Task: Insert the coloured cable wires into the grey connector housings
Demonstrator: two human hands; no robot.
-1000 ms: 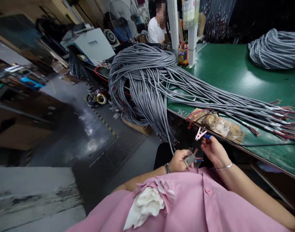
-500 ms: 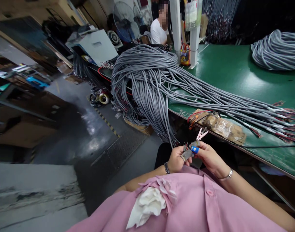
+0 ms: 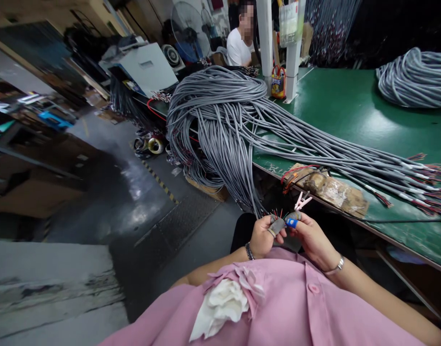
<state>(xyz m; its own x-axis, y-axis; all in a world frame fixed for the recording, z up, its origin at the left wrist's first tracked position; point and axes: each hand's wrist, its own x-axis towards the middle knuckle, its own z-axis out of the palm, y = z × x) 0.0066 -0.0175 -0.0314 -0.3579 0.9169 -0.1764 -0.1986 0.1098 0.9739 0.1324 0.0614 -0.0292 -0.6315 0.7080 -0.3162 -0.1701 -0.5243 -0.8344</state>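
In front of my pink shirt, my left hand (image 3: 262, 238) is closed on thin wires (image 3: 277, 213), whose reddish ends stick up above its thumb. Grey covers wrap that thumb and forefinger. Close on its right, my right hand (image 3: 310, 234) has thumb and forefinger pinched together; a blue wrap (image 3: 291, 223) is on the thumb, a grey cover on the forefinger. Dark strands show between the two hands, but what the right fingertips grip is too small to tell. Just above them, a pink clip (image 3: 302, 202) stands at the bench edge.
Grey cables (image 3: 220, 96) are heaped over the green bench (image 3: 350, 115) and hang off its edge; their stripped ends lie at the right. A wooden block (image 3: 335, 192) with red wires lies on the front edge. A coiled bundle (image 3: 417, 79) sits farther back. A person (image 3: 239, 48) sits behind.
My hands have moved slightly apart, and the wire ends above my left thumb now stand up more fanned and visible. The view has shifted a little.
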